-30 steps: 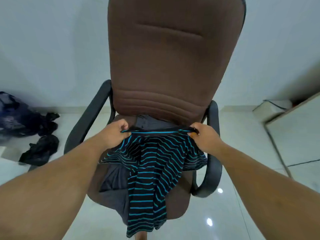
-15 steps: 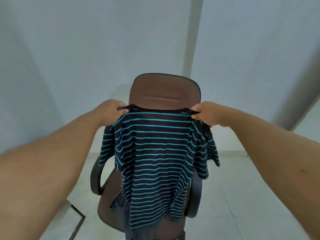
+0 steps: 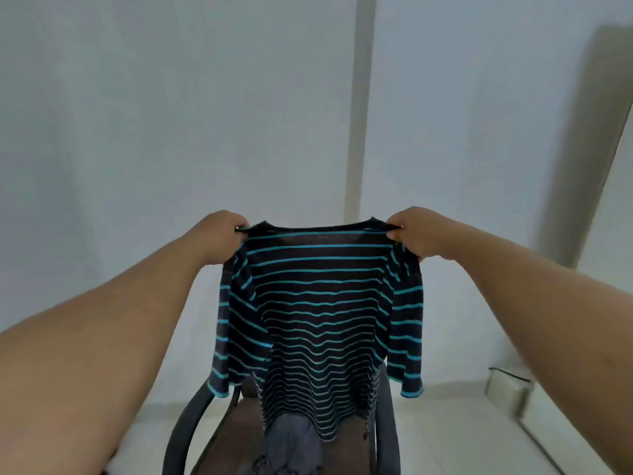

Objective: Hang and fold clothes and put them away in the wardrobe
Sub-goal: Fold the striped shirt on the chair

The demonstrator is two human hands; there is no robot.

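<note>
I see a striped T-shirt [image 3: 322, 313] held up in the air, spread flat toward the camera. It is dark navy or black with thin teal horizontal stripes, short sleeves hanging down at each side, neckline at the top, hem loose at the bottom. The fabric looks thin, slightly see-through near the collar.

My left hand [image 3: 219, 236] pinches the shirt's left shoulder, fingers curled tight round the cloth. My right hand [image 3: 416, 233] pinches the right shoulder the same way. Both hands are level and well apart, so the shoulder line is pulled nearly straight.

The shirt hangs above an office chair [image 3: 387, 437] with a brown seat and dark grey armrests. The hem sits just over the seat, in front of it; whether it touches I cannot tell. The left sleeve drops near the chair's left armrest.

On the chair seat lies a grey garment [image 3: 291, 447], crumpled, partly hidden behind the shirt's hem.

Behind is a pale wall [image 3: 137, 114]. A white box-like object [image 3: 510, 389] sits on the floor at the right, blurred.
</note>
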